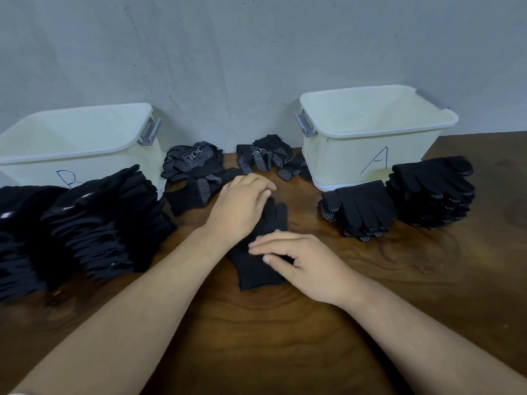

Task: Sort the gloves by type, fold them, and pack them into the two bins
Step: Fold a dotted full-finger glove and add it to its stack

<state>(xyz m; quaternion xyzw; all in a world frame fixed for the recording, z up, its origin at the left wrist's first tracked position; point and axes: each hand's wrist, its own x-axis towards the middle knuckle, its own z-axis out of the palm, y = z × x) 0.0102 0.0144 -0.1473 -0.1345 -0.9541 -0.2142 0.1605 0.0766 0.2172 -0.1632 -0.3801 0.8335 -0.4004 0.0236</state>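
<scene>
A black glove [258,269] lies flat on the wooden table [285,337] in the middle, fingers pointing away from me. My left hand [239,206] rests on its finger end with loosely bent fingers. My right hand [302,260] touches the palm part, thumb and fingers pressed on the cloth. Loose dotted gloves [196,169] and a second loose dotted heap [271,158] lie behind, between the bins. Bin B [79,143] stands back left, bin A [376,132] back right; I see nothing inside either.
A large pile of plain black gloves [85,223] covers the table's left side in front of bin B. Two stacks of dotted gloves, one [359,209] and a taller one [430,192], sit in front of bin A. A grey wall rises behind.
</scene>
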